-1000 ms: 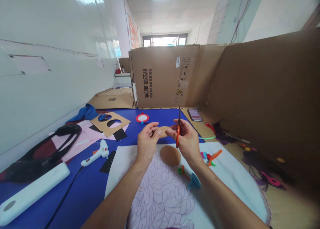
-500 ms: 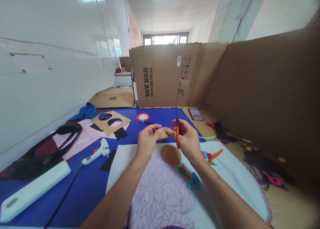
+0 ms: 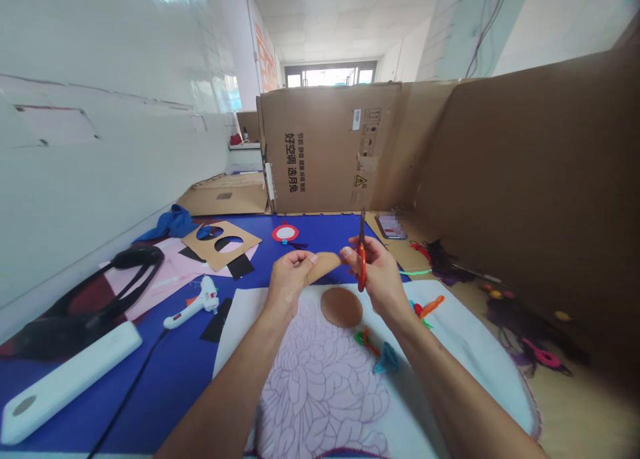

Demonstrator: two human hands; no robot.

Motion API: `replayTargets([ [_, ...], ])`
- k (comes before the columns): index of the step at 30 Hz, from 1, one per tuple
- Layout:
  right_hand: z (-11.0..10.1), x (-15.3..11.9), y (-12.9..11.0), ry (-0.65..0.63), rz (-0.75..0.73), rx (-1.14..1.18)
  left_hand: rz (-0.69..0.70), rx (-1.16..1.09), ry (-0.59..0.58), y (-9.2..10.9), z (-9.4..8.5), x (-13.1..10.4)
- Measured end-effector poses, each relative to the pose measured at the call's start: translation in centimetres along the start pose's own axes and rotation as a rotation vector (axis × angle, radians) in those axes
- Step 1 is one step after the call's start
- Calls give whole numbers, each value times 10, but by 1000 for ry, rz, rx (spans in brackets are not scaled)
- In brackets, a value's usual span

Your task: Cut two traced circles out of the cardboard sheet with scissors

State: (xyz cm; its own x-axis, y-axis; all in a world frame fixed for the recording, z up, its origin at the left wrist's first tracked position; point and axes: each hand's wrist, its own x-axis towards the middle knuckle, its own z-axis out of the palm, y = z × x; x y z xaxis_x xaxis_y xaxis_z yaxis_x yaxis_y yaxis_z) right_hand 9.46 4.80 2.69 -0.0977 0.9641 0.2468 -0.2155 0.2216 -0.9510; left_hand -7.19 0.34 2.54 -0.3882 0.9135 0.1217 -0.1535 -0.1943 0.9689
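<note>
My left hand is closed, pinching the left end of a curved piece of brown cardboard between thumb and fingers. Orange-handled scissors are held in my right hand, their dark blades pointing up and away from me. The right fingertips are at the cardboard's far right end; whether they touch it, I cannot tell. Below both hands, a brown cardboard disc lies on a white cloth with a flower line pattern. Blue fuzzy craft pieces and orange ones rest near my right forearm.
At left are a white glue gun, a long white bar, black headphones and a cardboard sheet with two holes. A red-rimmed disc lies ahead. Tall cardboard walls stand behind and at right.
My hands have moved slightly apart, showing more of the curved cardboard. The right thumb has drawn back from its middle, and the scissors have shifted a little right.
</note>
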Motion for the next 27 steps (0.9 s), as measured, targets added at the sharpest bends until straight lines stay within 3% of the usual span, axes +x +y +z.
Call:
replayTargets([
  [8, 1, 0, 1, -28, 85, 98, 16, -31, 60, -2, -2, 3],
  [15, 2, -1, -2, -71, 118, 49, 103, 65, 23, -1, -1, 0],
  [27, 1, 1, -4, -197, -45, 53, 315, 331, -67, 5, 0, -4],
])
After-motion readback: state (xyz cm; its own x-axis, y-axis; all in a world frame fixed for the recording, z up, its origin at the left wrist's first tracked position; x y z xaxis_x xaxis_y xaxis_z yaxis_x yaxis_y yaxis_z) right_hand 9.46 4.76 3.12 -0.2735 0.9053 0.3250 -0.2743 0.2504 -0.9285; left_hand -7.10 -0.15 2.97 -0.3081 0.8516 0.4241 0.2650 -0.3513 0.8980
